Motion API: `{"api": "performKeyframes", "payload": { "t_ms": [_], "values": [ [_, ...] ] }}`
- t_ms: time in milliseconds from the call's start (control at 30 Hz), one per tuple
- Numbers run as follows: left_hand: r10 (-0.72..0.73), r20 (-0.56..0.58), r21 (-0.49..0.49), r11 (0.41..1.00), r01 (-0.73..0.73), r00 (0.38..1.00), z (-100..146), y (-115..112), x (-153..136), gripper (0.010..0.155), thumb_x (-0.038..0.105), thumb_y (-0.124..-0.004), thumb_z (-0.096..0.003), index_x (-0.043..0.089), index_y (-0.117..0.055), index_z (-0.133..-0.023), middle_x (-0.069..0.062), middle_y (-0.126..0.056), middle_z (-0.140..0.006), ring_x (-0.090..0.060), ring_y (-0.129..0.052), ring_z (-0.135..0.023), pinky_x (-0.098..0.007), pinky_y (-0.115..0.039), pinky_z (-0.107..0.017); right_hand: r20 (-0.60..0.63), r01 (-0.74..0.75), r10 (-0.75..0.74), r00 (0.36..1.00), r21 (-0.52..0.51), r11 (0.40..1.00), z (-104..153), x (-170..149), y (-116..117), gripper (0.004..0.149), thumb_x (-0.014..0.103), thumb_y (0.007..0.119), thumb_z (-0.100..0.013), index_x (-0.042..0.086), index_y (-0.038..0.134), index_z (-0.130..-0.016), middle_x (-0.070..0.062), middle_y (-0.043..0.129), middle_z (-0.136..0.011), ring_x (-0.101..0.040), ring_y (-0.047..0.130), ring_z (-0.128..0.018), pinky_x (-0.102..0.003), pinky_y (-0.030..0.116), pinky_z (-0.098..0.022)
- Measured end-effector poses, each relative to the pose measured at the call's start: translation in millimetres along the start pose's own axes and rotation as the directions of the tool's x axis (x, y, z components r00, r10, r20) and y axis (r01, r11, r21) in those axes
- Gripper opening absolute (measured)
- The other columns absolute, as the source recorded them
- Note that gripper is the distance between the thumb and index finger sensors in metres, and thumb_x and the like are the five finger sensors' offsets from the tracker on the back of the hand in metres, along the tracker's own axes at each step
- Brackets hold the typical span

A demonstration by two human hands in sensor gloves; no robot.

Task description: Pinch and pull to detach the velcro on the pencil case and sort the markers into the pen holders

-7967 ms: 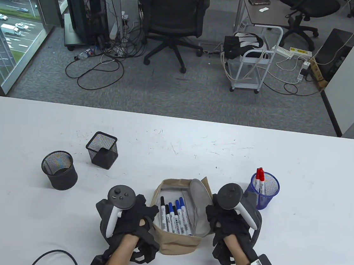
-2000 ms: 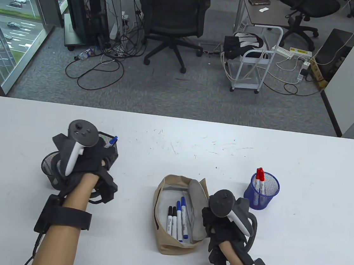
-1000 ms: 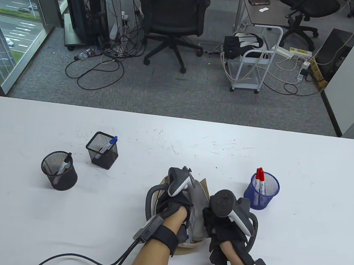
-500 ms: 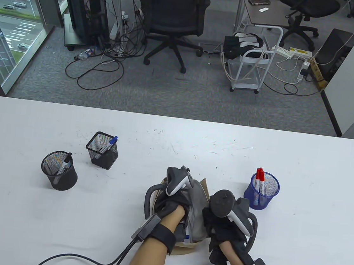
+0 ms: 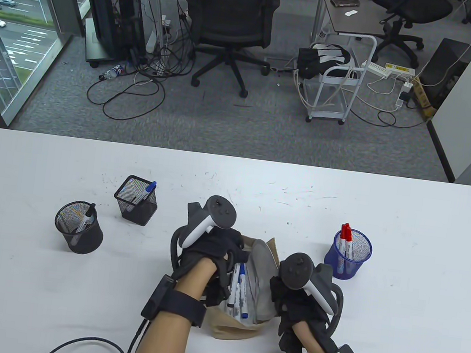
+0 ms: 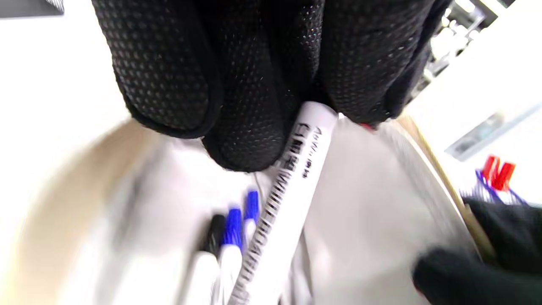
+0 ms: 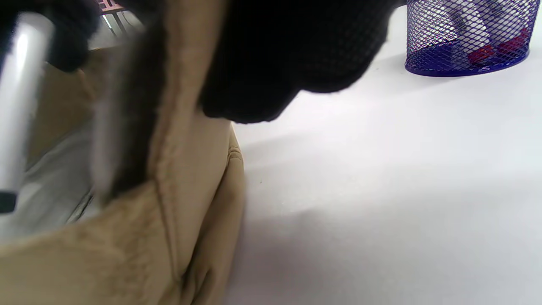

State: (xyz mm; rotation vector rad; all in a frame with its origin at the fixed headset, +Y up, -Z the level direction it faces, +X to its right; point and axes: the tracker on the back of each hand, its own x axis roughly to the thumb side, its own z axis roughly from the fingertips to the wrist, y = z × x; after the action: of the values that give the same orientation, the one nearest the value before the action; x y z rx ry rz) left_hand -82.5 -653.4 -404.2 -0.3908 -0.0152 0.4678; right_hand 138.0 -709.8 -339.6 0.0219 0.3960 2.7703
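The beige pencil case (image 5: 235, 331) lies open at the table's front centre, with blue-capped markers (image 5: 241, 292) showing inside. My left hand (image 5: 230, 261) hovers over its left half, and its fingers (image 6: 250, 106) pinch the back end of a white marker (image 6: 288, 190). That marker slants down into the case, and its lower end looks black in the right wrist view. One black-capped and two blue-capped markers (image 6: 233, 224) lie below it. My right hand (image 5: 286, 292) grips the case's right rim (image 7: 190, 203) beside the grey flap (image 5: 260, 273).
A round black mesh holder (image 5: 79, 226) with a black marker and a square black mesh holder (image 5: 136, 200) with a blue marker stand at the left. A blue mesh holder (image 5: 351, 253) with red markers stands just right of my right hand. Cables trail off the front edge.
My left hand has risen out of the case and shifted left and away, bringing one marker up with it. The right hand and the three holders have not moved.
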Motion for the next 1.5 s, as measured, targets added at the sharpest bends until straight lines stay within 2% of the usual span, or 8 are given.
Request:
{"api": "performKeyframes", "payload": {
  "t_ms": [133,333,533,700,900,1133,1333,1500],
  "values": [
    [0.135,0.018,0.175,0.975,-0.136,0.991,19,41,-28,0.055,0.044,-0.097,-0.0398,0.023,-0.091,-0.090,0.001,-0.112,-0.073,-0.017,-0.116,-0.048,-0.031,-0.100,-0.031,0.002,-0.005,0.005,1.000,-0.003,1.000,0,0,0,0.056,0.029,0.085,-0.051,-0.002,0.072,-0.096,-0.015,0.103,-0.068,-0.016,0.105,-0.021,-0.028,0.089,-0.015],
    [0.204,-0.038,0.426,0.889,-0.169,0.978,46,96,-68,0.053,0.042,-0.095,-0.0426,0.022,-0.090,-0.092,-0.001,-0.111,-0.076,-0.019,-0.116,-0.051,-0.032,-0.100,-0.032,0.002,-0.006,0.006,1.000,-0.004,1.000,0,0,0,0.056,0.029,0.085,-0.051,-0.002,0.072,-0.096,-0.015,0.103,-0.068,-0.016,0.105,-0.021,-0.028,0.089,-0.016],
    [0.205,-0.280,0.581,0.814,-0.005,0.938,64,137,-118,0.052,0.038,-0.094,-0.0442,0.021,-0.089,-0.093,-0.005,-0.109,-0.080,-0.022,-0.115,-0.056,-0.033,-0.101,-0.035,0.002,-0.009,0.009,1.000,-0.006,1.000,0,0,0,0.056,0.029,0.085,-0.051,-0.002,0.072,-0.096,-0.015,0.103,-0.068,-0.016,0.105,-0.021,-0.028,0.089,-0.016],
    [0.255,-0.427,0.613,0.787,0.071,0.867,64,150,-160,0.052,0.037,-0.094,-0.0453,0.019,-0.088,-0.094,-0.008,-0.107,-0.082,-0.023,-0.115,-0.058,-0.033,-0.102,-0.035,0.003,-0.005,0.005,1.000,-0.002,1.000,0,0,0,0.056,0.029,0.085,-0.051,-0.002,0.072,-0.096,-0.015,0.103,-0.068,-0.016,0.105,-0.021,-0.028,0.089,-0.016],
    [0.243,-0.525,0.633,0.752,0.183,0.816,61,160,-188,0.052,0.037,-0.092,-0.0464,0.020,-0.087,-0.095,-0.008,-0.106,-0.085,-0.024,-0.114,-0.061,-0.033,-0.102,-0.036,0.004,-0.010,0.010,1.000,-0.005,1.000,0,1,1,0.056,0.029,0.084,-0.051,-0.002,0.072,-0.096,-0.015,0.103,-0.068,-0.016,0.105,-0.021,-0.028,0.089,-0.016],
    [0.282,-0.537,0.620,0.771,0.145,0.795,54,158,-210,0.059,0.038,-0.093,-0.0453,0.014,-0.084,-0.098,-0.011,-0.104,-0.087,-0.026,-0.114,-0.062,-0.034,-0.102,-0.037,0.006,-0.018,0.018,1.000,-0.009,1.000,0,2,1,0.056,0.029,0.085,-0.051,-0.002,0.072,-0.096,-0.015,0.103,-0.068,-0.016,0.105,-0.021,-0.028,0.089,-0.016],
    [0.257,-0.485,0.591,0.801,0.097,0.836,54,157,-187,0.059,0.037,-0.095,-0.0443,0.012,-0.085,-0.097,-0.012,-0.105,-0.085,-0.027,-0.114,-0.062,-0.034,-0.102,-0.036,0.006,-0.019,0.019,1.000,-0.010,1.000,1,2,2,0.056,0.029,0.084,-0.051,-0.002,0.072,-0.096,-0.015,0.103,-0.068,-0.016,0.105,-0.021,-0.028,0.089,-0.016],
    [0.207,-0.404,0.527,0.849,0.042,0.891,49,145,-136,0.060,0.038,-0.095,-0.0443,0.012,-0.085,-0.097,-0.013,-0.104,-0.086,-0.027,-0.114,-0.062,-0.034,-0.102,-0.036,0.008,-0.020,0.021,1.000,-0.012,1.000,1,2,2,0.056,0.029,0.084,-0.051,-0.002,0.072,-0.096,-0.015,0.103,-0.068,-0.016,0.105,-0.021,-0.028,0.089,-0.016]
  ]
}}
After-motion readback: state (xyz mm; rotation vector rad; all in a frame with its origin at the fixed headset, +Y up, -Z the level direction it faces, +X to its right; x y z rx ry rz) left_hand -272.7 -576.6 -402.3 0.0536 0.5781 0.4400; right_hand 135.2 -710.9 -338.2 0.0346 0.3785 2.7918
